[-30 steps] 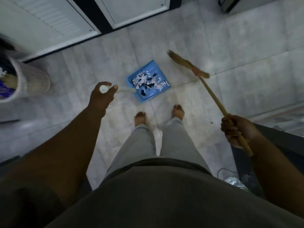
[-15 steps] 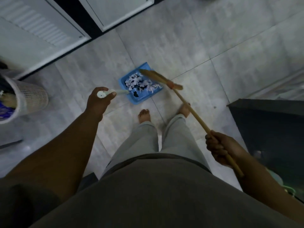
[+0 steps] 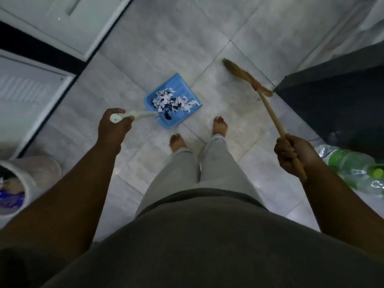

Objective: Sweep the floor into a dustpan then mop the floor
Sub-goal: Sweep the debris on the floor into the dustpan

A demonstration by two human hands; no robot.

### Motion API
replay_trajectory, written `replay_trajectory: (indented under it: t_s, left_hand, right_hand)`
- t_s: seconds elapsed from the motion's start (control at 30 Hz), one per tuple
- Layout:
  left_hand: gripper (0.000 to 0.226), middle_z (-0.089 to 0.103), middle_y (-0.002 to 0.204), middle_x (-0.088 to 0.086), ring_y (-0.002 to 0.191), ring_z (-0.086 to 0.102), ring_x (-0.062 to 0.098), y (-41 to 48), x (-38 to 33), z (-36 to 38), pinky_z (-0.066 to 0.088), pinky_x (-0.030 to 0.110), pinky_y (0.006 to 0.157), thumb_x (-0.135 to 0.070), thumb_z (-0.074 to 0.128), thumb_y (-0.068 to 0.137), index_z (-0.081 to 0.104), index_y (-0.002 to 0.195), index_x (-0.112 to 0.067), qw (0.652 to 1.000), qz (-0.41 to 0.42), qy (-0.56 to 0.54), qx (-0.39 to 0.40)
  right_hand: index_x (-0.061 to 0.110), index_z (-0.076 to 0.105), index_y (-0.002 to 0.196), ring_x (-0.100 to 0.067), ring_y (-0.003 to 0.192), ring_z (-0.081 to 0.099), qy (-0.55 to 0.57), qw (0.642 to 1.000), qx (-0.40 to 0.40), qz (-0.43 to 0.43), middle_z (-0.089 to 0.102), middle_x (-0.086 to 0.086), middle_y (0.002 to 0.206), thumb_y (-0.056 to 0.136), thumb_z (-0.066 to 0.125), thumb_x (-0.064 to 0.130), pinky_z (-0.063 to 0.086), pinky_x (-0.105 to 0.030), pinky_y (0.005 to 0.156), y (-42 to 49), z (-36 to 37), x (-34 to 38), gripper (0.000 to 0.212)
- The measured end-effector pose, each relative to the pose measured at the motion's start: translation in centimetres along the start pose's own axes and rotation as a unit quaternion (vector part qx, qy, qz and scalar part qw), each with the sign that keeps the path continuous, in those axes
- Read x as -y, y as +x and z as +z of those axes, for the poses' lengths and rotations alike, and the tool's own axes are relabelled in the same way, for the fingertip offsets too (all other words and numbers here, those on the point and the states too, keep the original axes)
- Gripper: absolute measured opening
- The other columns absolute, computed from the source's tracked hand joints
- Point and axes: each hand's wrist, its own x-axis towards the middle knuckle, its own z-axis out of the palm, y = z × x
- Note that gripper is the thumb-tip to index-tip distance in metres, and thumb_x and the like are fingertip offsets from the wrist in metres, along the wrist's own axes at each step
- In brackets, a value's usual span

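A blue dustpan (image 3: 178,84) holds a heap of white and dark paper scraps (image 3: 174,102) just ahead of my bare feet. My left hand (image 3: 113,126) grips the end of its long white handle (image 3: 143,114). My right hand (image 3: 291,153) grips the wooden stick of a straw broom (image 3: 245,74). The broom head is out to the right of the dustpan, apart from it, close to the grey tiled floor (image 3: 170,38).
A white mesh waste basket (image 3: 27,177) stands at the left edge. White louvred doors (image 3: 27,94) run along the upper left. A dark cabinet (image 3: 332,100) blocks the right side, with clear plastic bottles with green labels (image 3: 353,167) lying below it.
The broom head has swung away from over the dustpan to the right. My view has turned, so the dark cabinet and the bottles now show more on the right.
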Motion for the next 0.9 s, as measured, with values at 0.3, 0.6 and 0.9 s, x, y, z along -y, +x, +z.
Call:
replay_trajectory:
  t_s: [0.3,0.6,0.9]
  left_hand:
    - [0.031,0.061,0.081,-0.012,0.055,0.058,-0.014,1.1,-5.1,6.3,0.048,0.011,0.053,-0.007,0.073,0.078,0.060,0.083,-0.034,0.984,0.074,0.150,0.057]
    - [0.029,0.064,0.080,-0.008,0.069,0.064,0.003,1.5,-5.8,9.7,0.056,0.033,0.078,-0.007,0.076,0.080,0.062,0.085,-0.032,0.987,0.066,0.118,0.082]
    - [0.029,0.062,0.090,0.000,0.081,0.064,0.011,1.2,-6.6,10.2,0.058,0.035,0.087,-0.004,0.073,0.084,0.062,0.090,-0.030,0.996,0.036,0.051,0.057]
  right_hand:
    - [0.017,0.039,0.072,-0.002,0.034,0.033,0.199,0.979,-0.013,-0.043,0.037,0.007,0.049,0.105,0.033,0.031,0.025,-0.014,0.030,4.3,-3.9,0.6,0.037]
    - [0.015,0.041,0.069,-0.005,0.030,0.029,0.162,0.982,0.063,0.079,0.034,0.004,0.047,0.105,0.032,0.033,0.022,-0.014,0.026,2.7,-2.8,-6.1,0.042]
    - [0.017,0.042,0.073,-0.002,0.029,0.030,0.099,0.993,0.060,0.017,0.033,0.007,0.047,0.104,0.033,0.032,0.023,-0.013,0.023,0.0,-5.2,-0.6,0.036]
